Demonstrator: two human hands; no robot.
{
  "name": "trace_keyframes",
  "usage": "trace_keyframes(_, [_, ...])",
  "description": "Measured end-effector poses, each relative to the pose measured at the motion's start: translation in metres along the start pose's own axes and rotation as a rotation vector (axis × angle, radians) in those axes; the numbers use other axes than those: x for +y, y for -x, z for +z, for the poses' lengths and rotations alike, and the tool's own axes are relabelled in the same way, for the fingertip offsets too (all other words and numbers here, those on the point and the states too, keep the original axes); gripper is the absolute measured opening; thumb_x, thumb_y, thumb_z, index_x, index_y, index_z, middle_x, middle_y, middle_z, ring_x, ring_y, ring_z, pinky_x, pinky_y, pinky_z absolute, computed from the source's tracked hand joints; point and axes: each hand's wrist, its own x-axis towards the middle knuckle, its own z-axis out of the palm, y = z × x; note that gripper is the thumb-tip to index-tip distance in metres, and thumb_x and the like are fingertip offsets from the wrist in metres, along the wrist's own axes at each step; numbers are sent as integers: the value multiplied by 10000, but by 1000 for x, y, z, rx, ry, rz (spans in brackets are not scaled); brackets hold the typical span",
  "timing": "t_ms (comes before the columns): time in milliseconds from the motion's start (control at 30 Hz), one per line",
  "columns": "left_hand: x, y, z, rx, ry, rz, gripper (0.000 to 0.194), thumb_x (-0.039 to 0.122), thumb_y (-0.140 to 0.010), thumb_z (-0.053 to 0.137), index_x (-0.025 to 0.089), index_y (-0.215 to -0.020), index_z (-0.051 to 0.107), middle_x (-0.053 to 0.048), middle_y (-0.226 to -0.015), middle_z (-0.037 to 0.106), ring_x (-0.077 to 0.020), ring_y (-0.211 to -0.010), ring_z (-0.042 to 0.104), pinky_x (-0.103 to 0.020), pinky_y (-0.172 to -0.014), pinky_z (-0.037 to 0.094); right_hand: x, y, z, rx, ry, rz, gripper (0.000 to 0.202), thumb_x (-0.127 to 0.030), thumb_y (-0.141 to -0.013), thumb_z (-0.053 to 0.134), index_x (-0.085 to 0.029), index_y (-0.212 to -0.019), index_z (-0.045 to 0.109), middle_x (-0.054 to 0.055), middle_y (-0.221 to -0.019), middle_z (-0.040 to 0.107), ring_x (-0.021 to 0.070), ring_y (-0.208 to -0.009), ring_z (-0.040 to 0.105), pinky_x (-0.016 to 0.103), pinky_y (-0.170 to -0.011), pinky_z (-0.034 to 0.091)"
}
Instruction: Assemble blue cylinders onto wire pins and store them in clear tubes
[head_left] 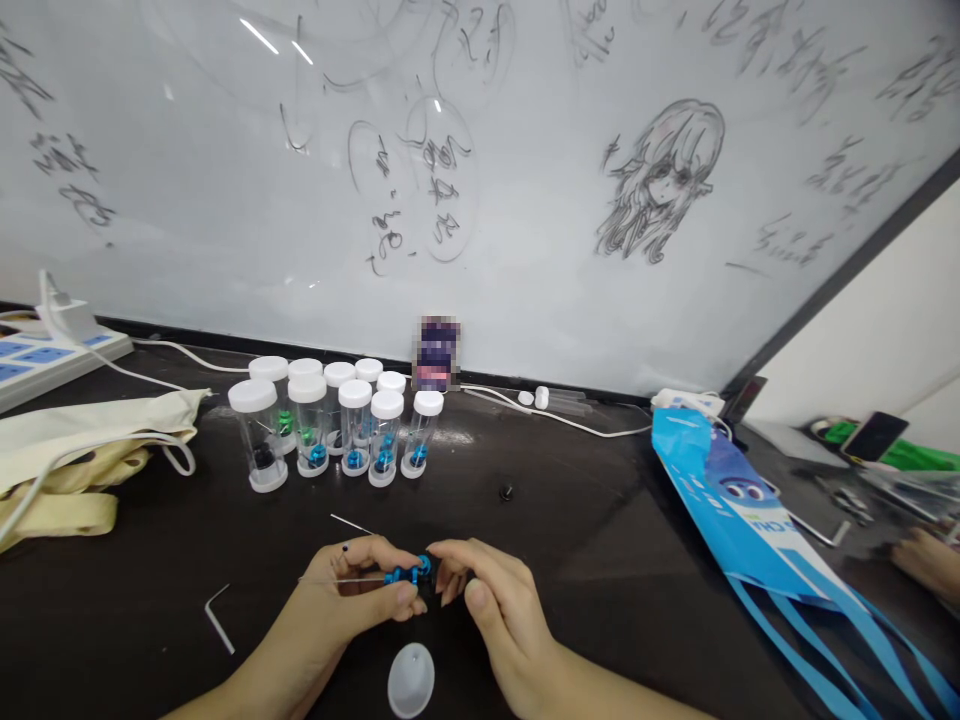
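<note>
My left hand (337, 605) pinches a small blue metal part (406, 576) with a black end between thumb and fingers. A thin rod sticks out of the part to the left, across the palm. My right hand (514, 610) is beside the black end, its fingers bent and its thumb apart from them. Its index fingertip is at or very near the part; whether they touch I cannot tell. Below both hands a small white oval dish (411, 682) lies on the dark table. An L-shaped hex key (220, 620) rests left of my left forearm.
Several clear tubes with white caps (355, 430) stand behind my hands, holding blue, green or black parts. A small black piece (507, 492) lies right of them. At right are a blue bag (705, 480) and another person's hand (930, 560); at left, a cream cloth bag (97, 430).
</note>
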Motion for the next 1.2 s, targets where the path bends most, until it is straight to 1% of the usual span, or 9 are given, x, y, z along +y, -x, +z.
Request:
trace_keyframes(200, [-1,-1,0,-22,3,17,198,242,-553,887,178,-695,765,-11,-578,722,-152,-552,667,-234,-573,506,-1,1,1,6,-3,-5,406,-434,-1030,323,-204,-1237,585,58,-873,652,192,-806,629,336,-782,490])
trace_keyframes(367, [0,-2,-1,-4,-12,8,209,263,-553,886,178,-699,763,-14,-609,730,-167,-572,679,-244,-576,518,-1,0,-1,5,18,-6,425,-450,-1029,310,-209,-1229,597,61,-886,665,195,-806,626,345,-789,493])
trace_keyframes(533, [-1,-3,-2,-37,-8,15,202,264,-533,893,180,-660,760,-12,-566,724,-153,-515,652,-246,-556,513,-3,-1,-1,-11,27,-21,429,-439,-1034,297,-211,-1208,616,64,-890,667,194,-812,622,347,-790,484])
trace_keyframes(667, [-2,-3,-2,-26,-22,25,201,269,-560,881,178,-695,764,-26,-598,738,-160,-556,662,-237,-565,507,-3,-1,-1,-13,28,-30,424,-432,-1036,299,-208,-1177,631,61,-881,664,189,-798,618,338,-771,475])
trace_keyframes(833, [-2,-2,-2,-44,9,10,200,268,-564,887,187,-699,763,-19,-594,741,-151,-567,672,-214,-565,500,-2,0,0,5,-9,-18,396,-431,-1032,322,-216,-1233,588,54,-889,657,185,-803,621,336,-789,475])
trace_keyframes(1000, [-2,-2,-3,-38,0,9,183,253,-578,879,179,-701,766,-19,-595,742,-136,-552,655,-210,-572,499,-4,-1,-1,-15,13,-9,414,-448,-1032,307,-211,-1165,621,52,-874,648,183,-797,616,324,-776,468])
trace_keyframes(1133, [-4,-4,-5,-41,-12,5,199,263,-560,885,174,-694,768,-26,-585,739,-154,-546,663,-236,-572,514,-6,-2,-1,-14,4,-1,415,-451,-1034,296,-213,-1172,607,46,-872,645,176,-793,618,309,-766,465])
trace_keyframes(1200, [-5,-6,-6,-40,-5,0,203,260,-550,891,176,-687,768,-25,-595,744,-158,-551,674,-233,-565,518,-6,-2,-1,-20,12,18,412,-447,-1034,297,-206,-1143,613,44,-861,642,176,-790,617,308,-764,461])
